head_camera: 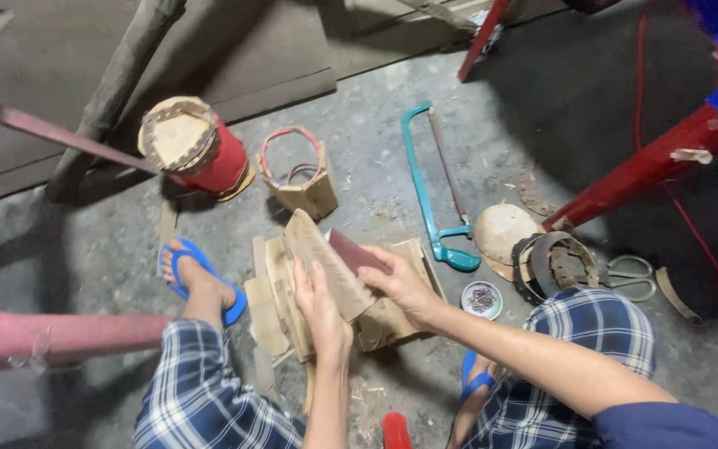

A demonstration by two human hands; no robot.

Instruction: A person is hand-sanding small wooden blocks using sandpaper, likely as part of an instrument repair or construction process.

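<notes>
Left hand (319, 301) gripping flat rough wooden slat (326, 259), right hand (400, 283) pressing dark maroon sandpaper sheet (352, 250) on it

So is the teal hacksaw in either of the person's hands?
No, the hacksaw lies on the floor beyond the right hand.

A teal hacksaw (430, 187) lies on the floor (376, 116), near a red drum (201, 150), scissors (629, 277) and a small dish of nails (482, 299).

Wood pieces (280, 308) piled on floor (376, 116); hacksaw (434, 187) right of pile; small dish (482, 299), perhaps nails, beside saw handle.
</notes>
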